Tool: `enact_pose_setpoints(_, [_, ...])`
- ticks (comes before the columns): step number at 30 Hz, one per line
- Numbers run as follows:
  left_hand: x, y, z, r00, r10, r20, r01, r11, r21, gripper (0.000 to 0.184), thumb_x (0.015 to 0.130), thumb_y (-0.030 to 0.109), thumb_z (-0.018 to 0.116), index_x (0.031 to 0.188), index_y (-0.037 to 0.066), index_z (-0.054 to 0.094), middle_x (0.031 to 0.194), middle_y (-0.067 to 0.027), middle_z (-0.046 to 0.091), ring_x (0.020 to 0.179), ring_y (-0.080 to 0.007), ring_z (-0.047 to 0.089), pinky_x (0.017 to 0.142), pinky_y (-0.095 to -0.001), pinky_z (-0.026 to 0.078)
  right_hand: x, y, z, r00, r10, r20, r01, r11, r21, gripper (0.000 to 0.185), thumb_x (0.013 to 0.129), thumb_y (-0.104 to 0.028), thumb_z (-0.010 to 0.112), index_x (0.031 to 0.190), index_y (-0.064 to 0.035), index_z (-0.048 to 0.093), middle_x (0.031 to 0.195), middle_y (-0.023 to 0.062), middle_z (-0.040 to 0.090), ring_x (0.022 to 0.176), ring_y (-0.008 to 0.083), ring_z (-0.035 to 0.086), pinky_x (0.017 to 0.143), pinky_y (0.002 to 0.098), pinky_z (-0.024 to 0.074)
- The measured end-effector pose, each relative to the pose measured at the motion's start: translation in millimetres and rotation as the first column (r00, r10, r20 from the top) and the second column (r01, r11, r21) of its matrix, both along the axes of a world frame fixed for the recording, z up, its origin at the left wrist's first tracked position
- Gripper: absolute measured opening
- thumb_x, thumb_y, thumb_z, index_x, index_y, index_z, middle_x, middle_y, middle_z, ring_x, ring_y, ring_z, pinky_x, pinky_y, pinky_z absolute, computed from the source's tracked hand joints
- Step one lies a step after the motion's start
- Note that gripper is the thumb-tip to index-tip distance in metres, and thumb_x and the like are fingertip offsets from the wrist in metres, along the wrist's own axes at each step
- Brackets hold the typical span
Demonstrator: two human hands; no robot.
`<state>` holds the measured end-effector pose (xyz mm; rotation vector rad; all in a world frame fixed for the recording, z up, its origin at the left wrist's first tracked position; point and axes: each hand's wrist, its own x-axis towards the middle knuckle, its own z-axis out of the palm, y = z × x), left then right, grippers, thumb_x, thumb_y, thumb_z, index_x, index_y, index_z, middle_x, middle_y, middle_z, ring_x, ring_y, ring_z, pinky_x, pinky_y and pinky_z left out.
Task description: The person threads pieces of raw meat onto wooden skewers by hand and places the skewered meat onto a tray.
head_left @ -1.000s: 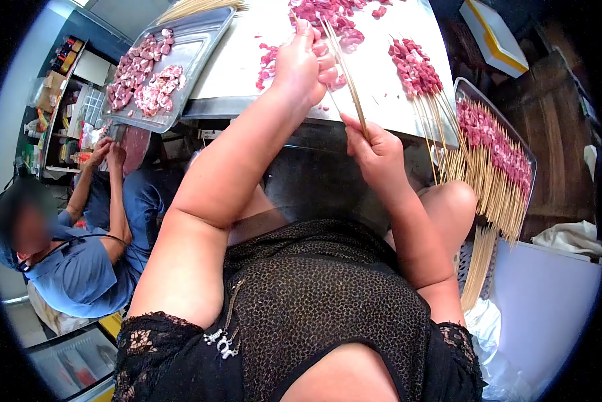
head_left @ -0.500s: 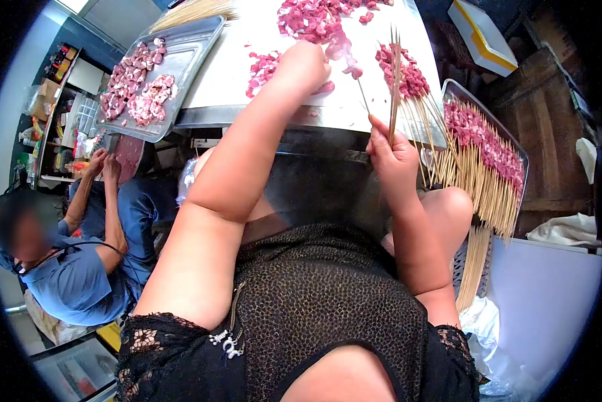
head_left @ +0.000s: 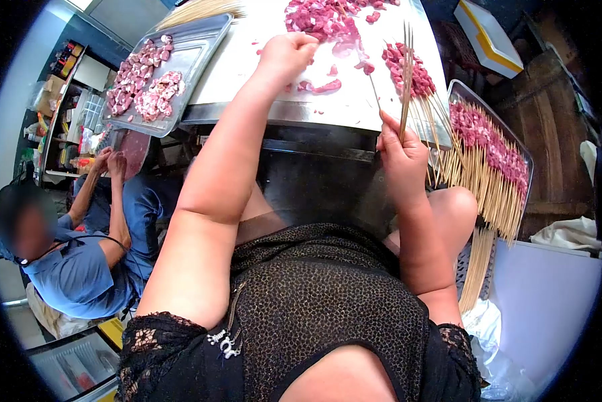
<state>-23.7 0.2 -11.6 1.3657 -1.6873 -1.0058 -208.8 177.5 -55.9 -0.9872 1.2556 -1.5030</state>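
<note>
My left hand (head_left: 287, 57) is curled closed over the white tabletop (head_left: 241, 87), at the near edge of a pile of raw meat pieces (head_left: 318, 19). Its fingertips are turned away, so whatever they hold is hidden. In my right hand (head_left: 403, 151), at the table's front edge, are several bamboo skewers (head_left: 407, 80) pointing up. One thin skewer (head_left: 374, 90) leans left from its thumb and forefinger, a piece of meat (head_left: 368, 68) at its tip. Loose meat strips (head_left: 326, 86) lie between the hands. Filled meat skewers (head_left: 411, 72) are stacked just beyond my right hand.
On the right, a metal tray (head_left: 530, 161) holds rows of filled skewers. Another metal tray (head_left: 210, 50) with meat chunks stands at the table's left, bare skewers (head_left: 200, 12) behind it. A seated person (head_left: 80, 268) works at lower left. A white box (head_left: 488, 37) sits back right.
My left hand has moved left, away from the skewer tip, toward the meat at the pile's near edge. My right hand keeps its hold on the skewers. The view has shifted slightly.
</note>
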Motion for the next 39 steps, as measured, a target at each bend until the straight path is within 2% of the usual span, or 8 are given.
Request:
enact_pose_setpoints(3, [-12,4,-6,0.834,-0.007,0.551,0.200,0.936,-0.290,0.028,0.079,0.031,0.064,0.091,0.006,0.069,0.074,-0.0139,0.065,0.063,-0.0230,0.063,0.063,-0.0348,0.049,-1,-1,-3,1.000,0.010,0.020,-0.010,1.000,-0.004,0.025,0.091,-0.010,0.053,0.114,-0.0021,0.060,0.068,-0.0048,0.051,0.056,0.0009,0.040,0.051,0.0155,0.0318])
enact_pose_setpoints(11, [-25,10,3,0.709,-0.086,0.700,0.200,0.976,-0.082,0.023,0.072,0.026,0.067,0.083,0.007,0.071,0.070,-0.0155,0.064,0.065,-0.0242,0.063,0.066,-0.0357,0.049,-2,-4,-11,0.999,0.019,-0.049,-0.020,1.000,-0.023,0.025,0.090,-0.009,0.053,0.114,-0.0028,0.061,0.069,-0.0042,0.051,0.060,0.0022,0.044,0.054,0.0161,0.0352])
enact_pose_setpoints(14, [-17,4,4,0.825,-0.033,0.565,0.153,0.974,-0.166,0.019,0.075,0.020,0.065,0.085,0.005,0.070,0.072,-0.0136,0.066,0.063,-0.0215,0.063,0.063,-0.0315,0.050,-2,-4,-11,0.999,0.032,-0.029,-0.032,0.999,-0.004,0.025,0.090,-0.009,0.054,0.113,-0.0030,0.061,0.069,-0.0041,0.051,0.060,0.0022,0.044,0.054,0.0161,0.0353])
enact_pose_setpoints(15, [-10,0,7,0.988,-0.069,0.137,0.070,0.998,0.001,0.018,0.077,0.016,0.063,0.088,0.004,0.069,0.077,-0.0129,0.066,0.066,-0.0200,0.063,0.064,-0.0297,0.052,-1,-4,-11,0.999,0.037,-0.029,-0.037,0.999,-0.014,0.025,0.090,-0.009,0.054,0.114,-0.0033,0.061,0.068,-0.0042,0.051,0.060,0.0022,0.044,0.054,0.0162,0.0354])
enact_pose_setpoints(17, [5,-12,9,0.853,-0.008,-0.522,0.126,0.973,0.191,0.022,0.079,0.002,0.058,0.099,0.004,0.063,0.084,-0.0091,0.066,0.073,-0.0164,0.065,0.061,-0.0317,0.055,-1,-3,-9,0.999,0.040,-0.027,-0.041,0.999,-0.027,0.026,0.090,-0.010,0.054,0.114,-0.0036,0.061,0.068,-0.0043,0.051,0.060,0.0021,0.044,0.055,0.0163,0.0355])
enact_pose_setpoints(20, [19,-18,9,0.657,0.018,-0.753,0.236,0.944,0.229,0.024,0.081,-0.001,0.055,0.104,-0.001,0.059,0.085,-0.0113,0.064,0.075,-0.0180,0.065,0.068,-0.0317,0.056,-1,-1,-7,0.994,0.089,-0.059,-0.090,0.996,-0.013,0.026,0.089,-0.009,0.054,0.114,-0.0038,0.061,0.068,-0.0047,0.051,0.060,0.0022,0.044,0.055,0.0167,0.0361])
enact_pose_setpoints(25, [23,-19,5,0.532,0.003,-0.847,0.337,0.916,0.215,0.022,0.087,0.005,0.049,0.105,-0.004,0.058,0.089,-0.0140,0.063,0.078,-0.0211,0.064,0.074,-0.0317,0.056,3,-1,-10,0.977,0.117,-0.179,-0.117,0.993,0.007,0.025,0.088,-0.008,0.055,0.112,-0.0043,0.063,0.066,-0.0052,0.050,0.059,0.0023,0.044,0.054,0.0175,0.0369])
enact_pose_setpoints(39, [28,-14,6,0.650,-0.017,-0.760,0.253,0.947,0.195,0.022,0.092,0.016,0.050,0.100,-0.002,0.059,0.081,-0.0087,0.062,0.072,-0.0164,0.062,0.069,-0.0281,0.056,6,-4,-13,0.965,0.106,-0.242,-0.109,0.994,0.003,0.024,0.088,-0.009,0.055,0.110,-0.0047,0.064,0.063,-0.0031,0.051,0.058,0.0032,0.046,0.054,0.0189,0.0387])
